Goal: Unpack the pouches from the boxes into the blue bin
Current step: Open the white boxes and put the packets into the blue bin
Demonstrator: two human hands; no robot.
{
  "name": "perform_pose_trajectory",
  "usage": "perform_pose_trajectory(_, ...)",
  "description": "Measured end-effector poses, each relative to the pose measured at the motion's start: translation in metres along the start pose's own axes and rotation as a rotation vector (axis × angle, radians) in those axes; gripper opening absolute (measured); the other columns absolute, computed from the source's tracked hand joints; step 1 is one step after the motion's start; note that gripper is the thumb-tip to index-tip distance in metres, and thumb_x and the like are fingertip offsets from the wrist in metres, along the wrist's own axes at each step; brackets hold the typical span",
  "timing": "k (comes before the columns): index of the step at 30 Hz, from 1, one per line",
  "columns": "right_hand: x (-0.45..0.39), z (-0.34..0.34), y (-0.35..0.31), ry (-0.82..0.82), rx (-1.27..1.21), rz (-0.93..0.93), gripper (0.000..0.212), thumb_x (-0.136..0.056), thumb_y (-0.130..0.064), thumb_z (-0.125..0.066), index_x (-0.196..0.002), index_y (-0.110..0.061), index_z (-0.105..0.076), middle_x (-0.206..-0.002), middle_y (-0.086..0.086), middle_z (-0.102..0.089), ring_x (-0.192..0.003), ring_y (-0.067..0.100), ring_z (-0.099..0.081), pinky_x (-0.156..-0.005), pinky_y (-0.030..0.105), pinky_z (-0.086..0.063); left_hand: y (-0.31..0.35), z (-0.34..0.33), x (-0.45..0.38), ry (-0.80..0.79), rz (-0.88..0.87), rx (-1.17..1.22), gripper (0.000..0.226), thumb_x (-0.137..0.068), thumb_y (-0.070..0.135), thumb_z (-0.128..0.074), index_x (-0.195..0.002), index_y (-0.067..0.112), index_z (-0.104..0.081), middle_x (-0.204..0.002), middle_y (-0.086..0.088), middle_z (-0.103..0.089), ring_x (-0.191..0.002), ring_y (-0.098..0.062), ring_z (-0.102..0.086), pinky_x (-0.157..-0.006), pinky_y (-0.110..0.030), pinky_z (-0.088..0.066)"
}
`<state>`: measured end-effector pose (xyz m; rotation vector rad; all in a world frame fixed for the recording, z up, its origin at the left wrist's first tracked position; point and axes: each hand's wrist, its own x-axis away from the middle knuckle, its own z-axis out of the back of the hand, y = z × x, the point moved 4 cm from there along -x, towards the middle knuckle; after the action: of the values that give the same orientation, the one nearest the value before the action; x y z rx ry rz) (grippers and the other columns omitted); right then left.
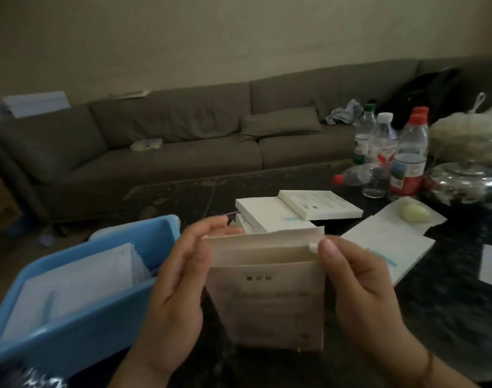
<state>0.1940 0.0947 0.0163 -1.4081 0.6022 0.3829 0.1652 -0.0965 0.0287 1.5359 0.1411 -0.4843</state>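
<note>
I see the left hand and right hand both gripping an open box upright, near centre. The blue bin sits just left, pouches inside. More boxes lie stacked beyond.

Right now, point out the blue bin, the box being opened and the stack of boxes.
blue bin [71, 340]: head view, near outer wall.
box being opened [267, 303]: head view, front face.
stack of boxes [267, 214]: head view, top of the left box.
</note>
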Motion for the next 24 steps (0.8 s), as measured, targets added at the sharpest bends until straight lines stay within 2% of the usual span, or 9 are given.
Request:
perform_pose_trajectory(3,-0.011,-0.007,0.010,0.029,-0.180,-0.157,0.011,-0.085,-0.044,-0.063,-0.088,-0.038,-0.071,-0.074,-0.010,-0.070,-0.068,0.006,-0.067,-0.056,0.014,-0.051,-0.010,-0.008,0.000,0.182,0.101,0.193,0.026,-0.084,0.036,-0.050,-0.094,0.039,-0.074,-0.108,-0.001,-0.074,-0.099,-0.020,-0.072,-0.080,-0.039,-0.052)
perform_pose_trajectory(5,-0.012,-0.004,0.020,0.082,-0.227,-0.246,0.023,-0.081,-0.034,-0.058,-0.099,-0.028,-0.069,-0.079,-0.008,-0.071,-0.074,0.010,-0.070,-0.057,0.020,-0.056,-0.014,-0.010,0.001,0.223,0.119,0.279,0.025,-0.078,0.026,-0.055,-0.086,0.034,-0.076,-0.103,-0.006,-0.076,-0.093,-0.022,-0.073,-0.074,-0.036,-0.055)
perform_pose_trajectory(7,-0.011,-0.001,0.026,0.121,-0.186,-0.253,0.022,-0.082,-0.030,-0.052,-0.095,-0.024,-0.069,-0.084,-0.010,-0.072,-0.079,0.011,-0.070,-0.060,0.023,-0.059,-0.015,-0.008,0.002,0.246,0.076,0.313,0.027,-0.076,0.016,-0.055,-0.080,0.030,-0.077,-0.099,-0.009,-0.076,-0.091,-0.022,-0.074,-0.068,-0.028,-0.057)
perform_pose_trajectory(10,-0.010,-0.007,0.021,0.076,-0.150,-0.129,0.029,-0.081,-0.059,-0.057,-0.089,-0.034,-0.069,-0.092,-0.014,-0.070,-0.085,0.010,-0.070,-0.060,0.020,-0.057,-0.016,-0.004,0.002,0.289,-0.015,0.240,0.023,-0.077,0.012,-0.059,-0.072,0.028,-0.074,-0.098,-0.008,-0.076,-0.094,-0.021,-0.072,-0.075,-0.032,-0.055)
perform_pose_trajectory(12,-0.008,-0.013,0.019,0.036,-0.155,-0.088,0.038,-0.076,-0.068,-0.058,-0.090,-0.034,-0.064,-0.090,-0.014,-0.069,-0.084,0.012,-0.072,-0.058,0.021,-0.056,-0.020,-0.003,0.002,0.249,-0.042,0.198,0.020,-0.081,0.012,-0.067,-0.075,0.030,-0.074,-0.101,-0.007,-0.075,-0.096,-0.021,-0.071,-0.077,-0.032,-0.055)
perform_pose_trajectory(15,-0.007,-0.013,0.017,0.035,-0.204,-0.130,0.036,-0.071,-0.063,-0.067,-0.083,-0.030,-0.062,-0.084,-0.007,-0.072,-0.082,0.020,-0.073,-0.056,0.023,-0.056,-0.025,0.001,0.001,0.108,-0.084,0.167,0.013,-0.080,0.024,-0.065,-0.088,0.031,-0.073,-0.104,-0.008,-0.074,-0.100,-0.025,-0.070,-0.076,-0.030,-0.057)
perform_pose_trajectory(20,-0.006,-0.006,0.016,0.071,-0.232,-0.202,0.010,-0.078,-0.028,-0.066,-0.069,-0.030,-0.061,-0.075,0.004,-0.074,-0.076,0.023,-0.074,-0.054,0.024,-0.056,-0.024,0.013,-0.003,-0.204,-0.018,0.153,0.023,-0.083,0.042,-0.072,-0.100,0.027,-0.071,-0.122,-0.003,-0.068,-0.118,-0.026,-0.062,-0.082,-0.032,-0.057)
perform_pose_trajectory(22,-0.006,-0.006,0.016,0.056,-0.228,-0.206,0.019,-0.083,-0.018,-0.065,-0.067,-0.027,-0.061,-0.073,0.002,-0.074,-0.074,0.019,-0.074,-0.053,0.021,-0.055,-0.025,0.017,-0.005,-0.188,-0.017,0.131,0.024,-0.081,0.045,-0.072,-0.097,0.027,-0.073,-0.120,-0.002,-0.070,-0.116,-0.024,-0.063,-0.081,-0.031,-0.058)
perform_pose_trajectory(24,-0.008,-0.007,0.011,0.020,-0.244,-0.178,0.009,-0.071,-0.024,-0.068,-0.065,-0.027,-0.061,-0.079,0.002,-0.075,-0.077,0.019,-0.074,-0.054,0.021,-0.055,-0.026,0.015,-0.006,-0.120,-0.039,0.103,0.017,-0.079,0.043,-0.073,-0.089,0.029,-0.074,-0.113,-0.004,-0.074,-0.109,-0.023,-0.067,-0.078,-0.029,-0.057)
